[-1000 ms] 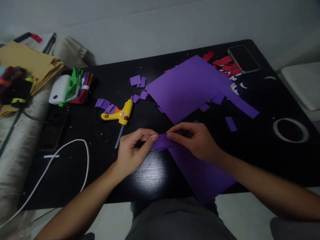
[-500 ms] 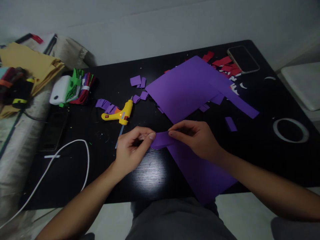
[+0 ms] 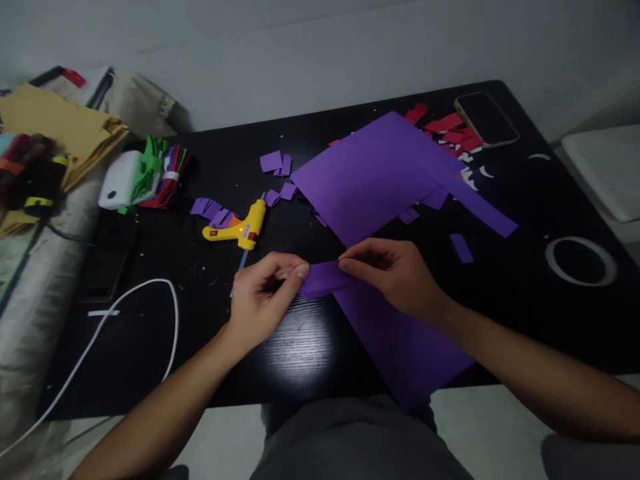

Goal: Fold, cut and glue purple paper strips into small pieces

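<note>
Left hand (image 3: pixel 264 297) and right hand (image 3: pixel 395 275): fingers of each pinched, thumb against forefinger, gripping a purple strip (image 3: pixel 323 277) that spans the gap between them. Near side of the right fingers, a purple sheet (image 3: pixel 400 353) lies partly beneath that hand; just beyond, a second purple sheet (image 3: pixel 370 177) on the tabletop (image 3: pixel 540 307). Farther out: yellow glue gun (image 3: pixel 246 231) beyond the left fingers, phone (image 3: pixel 486 119) well beyond the right fingers.
</note>
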